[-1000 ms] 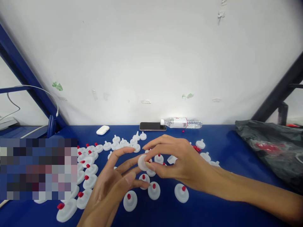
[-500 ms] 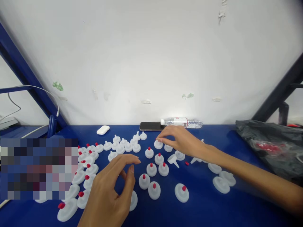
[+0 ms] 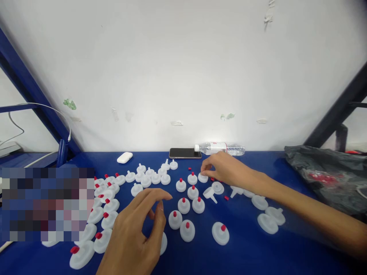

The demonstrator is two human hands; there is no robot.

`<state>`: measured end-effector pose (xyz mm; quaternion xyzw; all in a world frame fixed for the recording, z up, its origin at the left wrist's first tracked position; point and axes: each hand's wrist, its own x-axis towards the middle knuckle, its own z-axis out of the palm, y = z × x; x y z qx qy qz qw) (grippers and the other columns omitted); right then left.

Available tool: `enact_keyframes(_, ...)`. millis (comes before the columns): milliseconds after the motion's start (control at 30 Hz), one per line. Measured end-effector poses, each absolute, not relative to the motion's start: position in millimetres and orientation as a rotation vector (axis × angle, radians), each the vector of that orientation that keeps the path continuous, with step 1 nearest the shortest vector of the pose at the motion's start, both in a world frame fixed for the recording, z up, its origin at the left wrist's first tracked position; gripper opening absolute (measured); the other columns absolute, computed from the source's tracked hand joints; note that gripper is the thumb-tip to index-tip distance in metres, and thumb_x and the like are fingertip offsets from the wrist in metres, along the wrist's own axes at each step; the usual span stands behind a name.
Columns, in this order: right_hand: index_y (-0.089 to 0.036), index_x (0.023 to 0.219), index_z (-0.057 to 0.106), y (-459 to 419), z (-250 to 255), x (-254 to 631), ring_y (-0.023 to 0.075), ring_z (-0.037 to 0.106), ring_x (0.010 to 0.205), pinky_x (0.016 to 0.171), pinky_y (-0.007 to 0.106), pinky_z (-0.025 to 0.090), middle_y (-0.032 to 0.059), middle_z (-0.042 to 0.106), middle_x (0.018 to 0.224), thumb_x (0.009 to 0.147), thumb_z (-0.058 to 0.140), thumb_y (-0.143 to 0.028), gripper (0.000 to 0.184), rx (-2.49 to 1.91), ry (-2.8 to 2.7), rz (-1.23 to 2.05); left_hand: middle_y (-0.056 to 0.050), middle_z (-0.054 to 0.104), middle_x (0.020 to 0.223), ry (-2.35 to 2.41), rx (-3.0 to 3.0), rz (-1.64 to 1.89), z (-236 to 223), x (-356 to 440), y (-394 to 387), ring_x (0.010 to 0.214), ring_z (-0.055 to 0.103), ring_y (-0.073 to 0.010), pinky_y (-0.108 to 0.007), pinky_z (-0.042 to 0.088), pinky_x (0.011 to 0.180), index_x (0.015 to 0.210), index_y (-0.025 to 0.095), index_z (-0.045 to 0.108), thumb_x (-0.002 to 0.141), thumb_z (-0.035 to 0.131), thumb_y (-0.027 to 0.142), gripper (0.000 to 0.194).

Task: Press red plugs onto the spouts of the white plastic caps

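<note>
My right hand (image 3: 220, 168) reaches to the back middle of the blue table. Its thumb and fingers pinch the top of a translucent white nozzle cap (image 3: 202, 178); the fingertips hide its spout. Just left of it stands a nozzle cap with a red tip (image 3: 192, 178). My left hand (image 3: 134, 229) hovers low at the front, thumb and index finger apart, with nothing between them. It partly covers a white disc-shaped cap (image 3: 163, 243). Between the hands stand several red-tipped nozzle caps (image 3: 184, 206). Loose red tips (image 3: 226, 198) lie near a toppled nozzle cap (image 3: 210, 193).
Red-tipped caps (image 3: 110, 205) crowd the left, with bare white ones (image 3: 146, 180) behind. A phone (image 3: 183, 153), a plastic bottle (image 3: 219, 148) and a white case (image 3: 124, 157) lie by the wall. On the right is a dark plastic bag (image 3: 301, 160) with red pieces.
My right hand has moved a little right, from one nozzle cap to the neighbouring one. The cap it left now shows a red tip. My left hand has barely shifted.
</note>
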<state>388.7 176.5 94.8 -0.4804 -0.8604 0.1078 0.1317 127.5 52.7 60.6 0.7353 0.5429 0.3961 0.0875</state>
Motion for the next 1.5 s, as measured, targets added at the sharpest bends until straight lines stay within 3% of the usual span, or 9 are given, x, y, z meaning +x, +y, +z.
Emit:
enact_keyframes(200,-0.028,0.094,0.083,137.4,122.2,372.8,0.0172,0.073,0.078,0.063,0.027,0.053,-0.0003,0.081,0.091,0.092,0.073,-0.038,0.014,-1.008,-2.365,0.727,0.0,0.072,0.112,1.68,2.222,1.202,59.3,133.6,53.1,0.066,0.065,-0.0106,-0.018,0.055,0.052,0.142,0.035,0.054,0.095,0.064,0.042,0.049)
enact_keyframes(400,-0.026,0.095,0.084,113.6,126.2,359.9,0.0146,0.069,0.075,0.065,0.026,0.051,-0.0019,0.08,0.084,0.092,0.076,-0.034,0.011,-0.773,-2.39,0.764,0.005,0.078,0.101,1.535,2.218,1.241,65.2,135.7,48.5,0.078,0.073,-0.0114,-0.017,0.059,0.07,0.107,0.036,0.075,0.095,0.065,0.037,0.016)
enact_keyframes(667,-0.027,0.106,0.082,119.1,128.1,360.4,0.0163,0.072,0.079,0.063,0.025,0.052,-0.0001,0.081,0.09,0.097,0.068,-0.045,0.024,-0.702,-2.316,0.985,0.006,0.077,0.085,1.516,2.192,1.218,62.6,142.0,52.9,0.058,0.067,-0.0105,-0.02,0.058,0.062,0.121,0.037,0.07,0.09,0.071,0.043,0.032)
enact_keyframes(767,-0.028,0.124,0.075,133.4,126.2,368.0,0.0164,0.073,0.076,0.057,0.025,0.05,0.0012,0.081,0.097,0.104,0.054,-0.048,0.035,-0.891,-2.348,0.849,0.004,0.076,0.092,1.562,2.126,1.234,61.9,141.4,51.1,0.059,0.066,-0.0115,-0.017,0.047,0.041,0.122,0.037,0.068,0.091,0.069,0.042,0.032)
enact_keyframes(833,-0.024,0.118,0.077,153.0,119.0,379.1,0.0185,0.074,0.079,0.064,0.028,0.053,0.0041,0.081,0.1,0.103,0.056,-0.044,0.032,-1.14,-2.39,0.561,0.001,0.075,0.108,1.628,2.072,1.252,62.0,139.8,50.3,0.062,0.066,-0.0122,-0.017,0.039,0.033,0.123,0.036,0.067,0.091,0.068,0.042,0.032)
enact_keyframes(967,-0.015,0.098,0.081,190.9,96.4,399.1,0.0268,0.075,0.085,0.074,0.036,0.056,0.0105,0.081,0.094,0.092,0.071,-0.028,0.017,-1.414,-2.47,0.294,0.0,0.069,0.129,1.727,2.093,1.236,60.4,134.9,52.4,0.056,0.062,-0.0086,-0.021,0.052,0.047,0.121,0.034,0.066,0.092,0.066,0.04,0.03)
enact_keyframes(1067,-0.016,0.094,0.082,200.5,82.1,401.2,0.026,0.075,0.077,0.065,0.033,0.054,0.0102,0.081,0.091,0.086,0.077,-0.024,0.013,-1.439,-2.536,0.325,0.002,0.073,0.123,1.758,2.167,1.215,58.6,130.8,54.3,0.052,0.061,-0.0072,-0.024,0.057,0.059,0.121,0.035,0.065,0.092,0.069,0.039,0.031)
enact_keyframes(1267,-0.017,0.084,0.079,195.1,70.3,391.0,0.0235,0.073,0.078,0.067,0.032,0.049,0.0074,0.079,0.081,0.088,0.062,-0.003,0.022,-1.387,-2.598,0.253,0.007,0.072,0.084,1.766,2.154,1.26,54.9,127.6,55.7,0.046,0.055,-0.0082,-0.022,0.05,0.048,0.118,0.034,0.064,0.092,0.068,0.037,0.027)
enact_keyframes(1500,-0.022,0.12,0.068,171.4,101.4,386.2,0.0212,0.072,0.081,0.071,0.032,0.052,0.0049,0.078,0.095,0.097,0.056,-0.016,0.026,-1.287,-2.518,0.294,0.008,0.069,0.082,1.681,2.18,1.338,47.7,124.7,61.4,0.042,0.053,-0.0078,-0.021,0.049,0.041,0.113,0.034,0.063,0.09,0.068,0.035,0.023)
